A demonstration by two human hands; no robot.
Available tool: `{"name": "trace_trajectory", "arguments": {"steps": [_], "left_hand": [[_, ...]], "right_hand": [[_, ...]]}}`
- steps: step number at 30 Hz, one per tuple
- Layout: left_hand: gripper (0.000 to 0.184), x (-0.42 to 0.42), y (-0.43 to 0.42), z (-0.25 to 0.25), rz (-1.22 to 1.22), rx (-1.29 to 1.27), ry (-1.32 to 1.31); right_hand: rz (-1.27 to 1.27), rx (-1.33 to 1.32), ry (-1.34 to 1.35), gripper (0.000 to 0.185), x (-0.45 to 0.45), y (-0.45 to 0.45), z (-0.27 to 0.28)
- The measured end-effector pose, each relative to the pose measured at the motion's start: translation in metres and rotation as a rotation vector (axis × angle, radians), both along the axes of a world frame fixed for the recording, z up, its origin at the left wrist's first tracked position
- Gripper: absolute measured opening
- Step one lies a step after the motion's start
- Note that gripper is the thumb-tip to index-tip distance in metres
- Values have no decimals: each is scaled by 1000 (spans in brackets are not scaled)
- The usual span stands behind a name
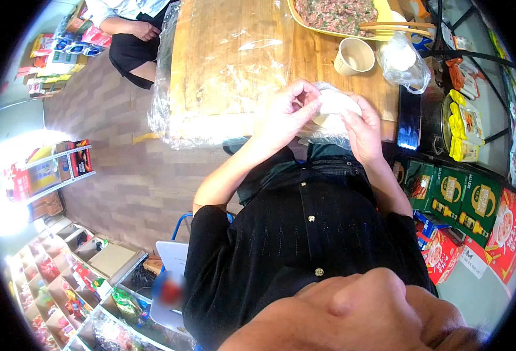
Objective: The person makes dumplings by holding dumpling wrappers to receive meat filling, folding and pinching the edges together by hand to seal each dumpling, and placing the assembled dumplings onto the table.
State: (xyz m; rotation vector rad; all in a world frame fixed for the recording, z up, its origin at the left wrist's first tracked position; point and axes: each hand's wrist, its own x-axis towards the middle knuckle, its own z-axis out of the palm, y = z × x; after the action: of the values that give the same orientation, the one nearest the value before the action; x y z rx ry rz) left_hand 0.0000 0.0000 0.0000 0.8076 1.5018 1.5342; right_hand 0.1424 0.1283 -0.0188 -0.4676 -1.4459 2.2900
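A white round wrapper is held between both hands at the table's near edge. My left hand pinches its left side with thumb and forefinger. On its right side, my right hand has its fingers closed on the rim. A paper cup stands just beyond the hands. Farther back, a yellow-rimmed tray holds minced meat with green bits, and chopsticks lie across its right side. A clear plastic bag with white contents sits to the right of the cup.
Clear plastic film covers the left part of the wooden table. A dark phone-like object lies at the right edge. Another person sits beyond the left edge. Packaged goods and boxes stand at the right.
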Motion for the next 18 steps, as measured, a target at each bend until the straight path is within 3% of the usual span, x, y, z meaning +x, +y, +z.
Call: {"name": "trace_trajectory", "arguments": {"steps": [2,5,6,7,11,18], "left_hand": [[12,6,-1,5,226,30,329],[12,10,7,-9,256,163,224],[14,18,2,10,210,195,283],[15,23,4,-5,124,227,-76],[13,20,15,-13,111,347,-267],[12,20,10,-5,119,373,-331]], "right_hand": [[-86,-105,-27,29,1,-4,-5],[-150,81,-107,32,-16,6,-3],[-148,70,-118,32,-18,1,0],[-155,282,-126,34,-23,-2,3],[-40,859,-110,40,-25,-11,15],[6,811,15,42,-26,-25,24]]}}
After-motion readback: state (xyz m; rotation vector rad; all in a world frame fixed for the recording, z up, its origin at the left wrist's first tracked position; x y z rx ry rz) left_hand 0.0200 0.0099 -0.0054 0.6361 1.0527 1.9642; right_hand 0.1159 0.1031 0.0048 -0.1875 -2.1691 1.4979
